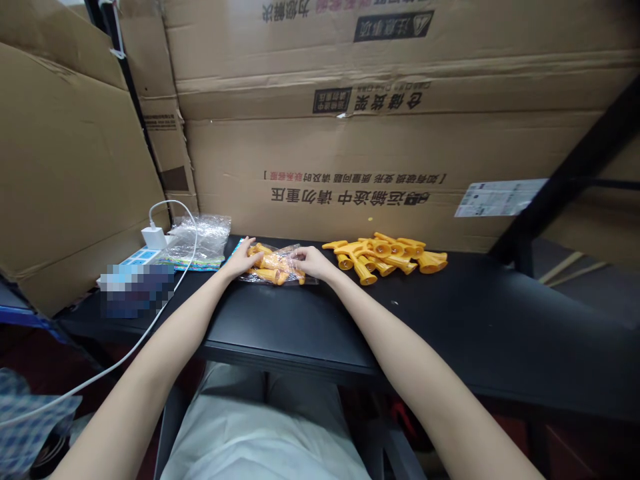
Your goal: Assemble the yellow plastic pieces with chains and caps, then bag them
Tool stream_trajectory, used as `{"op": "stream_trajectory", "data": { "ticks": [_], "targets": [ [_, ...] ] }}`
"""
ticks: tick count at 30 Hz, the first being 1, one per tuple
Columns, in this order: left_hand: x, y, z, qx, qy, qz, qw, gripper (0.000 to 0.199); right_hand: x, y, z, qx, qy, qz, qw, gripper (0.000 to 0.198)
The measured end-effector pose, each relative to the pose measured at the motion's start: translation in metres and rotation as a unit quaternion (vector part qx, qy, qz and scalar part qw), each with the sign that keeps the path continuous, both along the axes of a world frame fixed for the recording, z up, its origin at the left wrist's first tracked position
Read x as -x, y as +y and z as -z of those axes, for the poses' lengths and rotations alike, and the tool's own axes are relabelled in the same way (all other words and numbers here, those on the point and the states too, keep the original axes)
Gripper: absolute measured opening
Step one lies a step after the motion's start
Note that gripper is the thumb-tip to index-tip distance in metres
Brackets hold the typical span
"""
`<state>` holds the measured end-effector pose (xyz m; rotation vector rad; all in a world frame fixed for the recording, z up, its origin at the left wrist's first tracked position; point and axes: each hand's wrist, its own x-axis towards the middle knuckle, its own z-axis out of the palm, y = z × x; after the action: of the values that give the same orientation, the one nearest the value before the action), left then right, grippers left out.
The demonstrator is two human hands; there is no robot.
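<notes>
A clear plastic bag (289, 277) with several yellow-orange plastic pieces (270, 275) inside lies on the black table, a little back from its front edge. At the bag's left side, my left hand (240, 261) grips the edge, thumb over the film and fingers partly hidden. My right hand (316, 263) is closed on the bag's upper right part, with its fingers bent onto the film. Just right of that hand rests a loose pile of similar yellow-orange pieces (383, 253), with flared, hollow ends and some forked shapes.
A stack of clear plastic bags (197, 241) lies at the back left. Beside it are a power strip with a white charger (154, 237) and a white cable (135, 347) hanging over the table edge. Cardboard (310, 147) walls the back; a black post (555, 160) stands right.
</notes>
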<state>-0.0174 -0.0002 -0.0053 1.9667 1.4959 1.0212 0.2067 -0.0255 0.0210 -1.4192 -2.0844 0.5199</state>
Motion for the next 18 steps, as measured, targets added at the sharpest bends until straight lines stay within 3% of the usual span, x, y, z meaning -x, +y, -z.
{"op": "stream_trajectory", "data": {
  "ticks": [4, 6, 9, 11, 15, 18],
  "targets": [
    [-0.004, -0.004, -0.005, 0.016, -0.020, -0.007, 1.000, 0.059, -0.005, -0.004, -0.008, 0.009, -0.165, 0.092, 0.982, 0.019],
    [-0.005, -0.005, -0.007, 0.019, -0.030, -0.008, 0.999, 0.057, -0.003, -0.008, -0.012, 0.043, -0.166, 0.099, 0.980, 0.023],
    [-0.004, -0.005, -0.008, 0.022, -0.054, -0.016, 0.998, 0.054, 0.000, -0.012, -0.014, 0.107, -0.034, 0.081, 0.990, 0.020],
    [-0.002, -0.003, -0.008, 0.026, -0.077, -0.022, 0.996, 0.054, 0.002, -0.013, -0.013, 0.156, 0.079, 0.070, 0.982, 0.010],
    [-0.001, -0.002, -0.009, 0.025, -0.130, -0.029, 0.991, 0.054, 0.001, -0.011, -0.011, 0.262, 0.255, 0.054, 0.929, 0.010],
    [-0.002, -0.004, -0.011, 0.024, -0.167, -0.025, 0.985, 0.054, 0.000, -0.008, -0.010, 0.293, 0.333, 0.030, 0.896, 0.011]
  ]
}}
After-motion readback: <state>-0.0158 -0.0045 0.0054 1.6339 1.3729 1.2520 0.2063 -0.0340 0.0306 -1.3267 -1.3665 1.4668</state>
